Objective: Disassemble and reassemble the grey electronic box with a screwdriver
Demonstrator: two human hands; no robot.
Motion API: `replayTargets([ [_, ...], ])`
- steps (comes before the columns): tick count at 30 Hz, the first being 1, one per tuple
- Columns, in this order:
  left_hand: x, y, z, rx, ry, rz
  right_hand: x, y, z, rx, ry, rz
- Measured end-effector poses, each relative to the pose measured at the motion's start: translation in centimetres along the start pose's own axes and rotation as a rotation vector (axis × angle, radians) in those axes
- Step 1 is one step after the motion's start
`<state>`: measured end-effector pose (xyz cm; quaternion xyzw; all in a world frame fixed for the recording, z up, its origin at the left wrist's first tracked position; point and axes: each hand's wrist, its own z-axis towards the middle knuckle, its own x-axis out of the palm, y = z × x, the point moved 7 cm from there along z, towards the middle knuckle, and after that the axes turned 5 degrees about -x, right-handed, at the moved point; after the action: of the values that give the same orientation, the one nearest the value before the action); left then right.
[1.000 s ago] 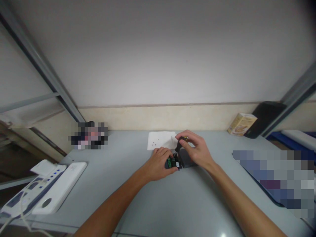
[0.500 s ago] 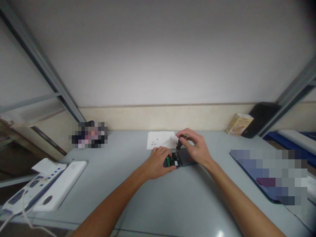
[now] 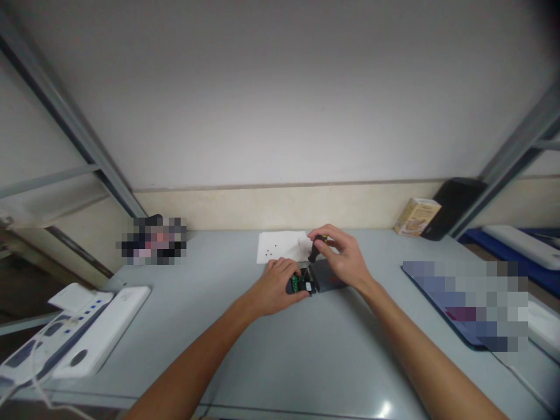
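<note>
My left hand [image 3: 280, 286] grips a small dark electronic device [image 3: 308, 287] whose inside shows a green circuit board [image 3: 295, 283], and it rests on the table. Fingers lie along its far side, the thumb along its near side. In my right hand [image 3: 343, 254] is a screwdriver [image 3: 314, 252] with a black and yellow handle, pointing down at the device; its tip is too small to make out. A flat dark panel [image 3: 326, 277] lies against the device's right side, partly under my right hand. Behind them, several tiny dark screws [image 3: 268, 252] lie on a white sheet of paper [image 3: 286, 239].
On the left of the grey table [image 3: 245, 373] lie a white power strip [image 3: 56, 332] with cables and a white slab-like case [image 3: 105, 332]. A yellow box [image 3: 416, 217] and a black object [image 3: 455, 204] lean at the back right. A dark flat mat [image 3: 437, 309], partly blurred, lies right.
The view has shifted slightly, so everything appears a little further left. Both hands keep their hold, the screwdriver still over the device.
</note>
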<state>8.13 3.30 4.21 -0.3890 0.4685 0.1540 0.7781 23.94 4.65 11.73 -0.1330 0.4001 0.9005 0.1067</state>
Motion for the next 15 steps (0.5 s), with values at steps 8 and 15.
replayTargets([
  [8, 0.00, 0.02, -0.12, 0.005, 0.001, 0.006, -0.07, -0.62, 0.00, 0.044, 0.000, 0.017],
  [15, -0.10, -0.02, -0.08, 0.003, -0.005, 0.007, -0.02, -0.04, -0.08, 0.007, -0.005, -0.020],
])
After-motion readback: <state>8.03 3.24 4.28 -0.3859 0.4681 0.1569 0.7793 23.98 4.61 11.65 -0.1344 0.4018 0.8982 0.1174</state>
